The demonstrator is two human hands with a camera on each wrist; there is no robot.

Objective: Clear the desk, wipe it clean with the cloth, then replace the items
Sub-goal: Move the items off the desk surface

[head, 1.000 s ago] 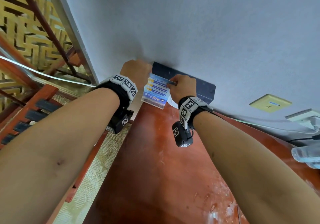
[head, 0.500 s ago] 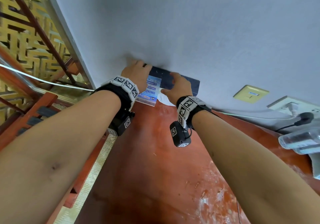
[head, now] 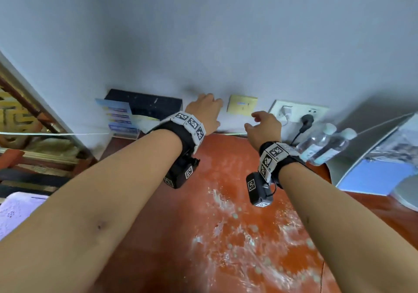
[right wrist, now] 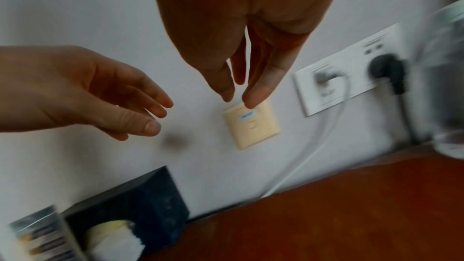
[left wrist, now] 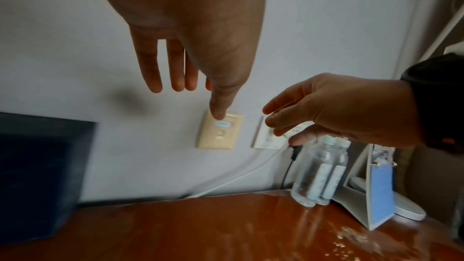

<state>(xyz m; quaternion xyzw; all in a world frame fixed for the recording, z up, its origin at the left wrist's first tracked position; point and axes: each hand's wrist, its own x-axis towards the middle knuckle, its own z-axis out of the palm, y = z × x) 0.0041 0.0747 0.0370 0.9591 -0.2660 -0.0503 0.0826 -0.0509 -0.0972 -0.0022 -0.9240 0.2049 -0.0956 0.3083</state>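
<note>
A black tissue box (head: 144,106) stands against the wall at the back left of the red-brown desk (head: 226,191). A clear sign holder with blue cards (head: 119,119) leans at its left front, and a white tissue (right wrist: 115,239) pokes out beside it. My left hand (head: 207,110) hovers right of the box, fingers straight (left wrist: 175,70), holding nothing. My right hand (head: 263,126) hovers beside it with loose fingers (right wrist: 251,86), also empty. Two clear water bottles (head: 321,144) stand at the back right.
A beige wall plate (head: 242,107) and a white socket (head: 296,114) with a black plug sit on the wall behind the hands. A white stand with a blue card (head: 373,175) is at the right. Something pale purple (head: 15,211) lies lower left. White smears mark the desk.
Both hands have let go of the sign holder and black box and moved right along the wall. The head view has swung right, bringing the bottles and stand fully into sight.
</note>
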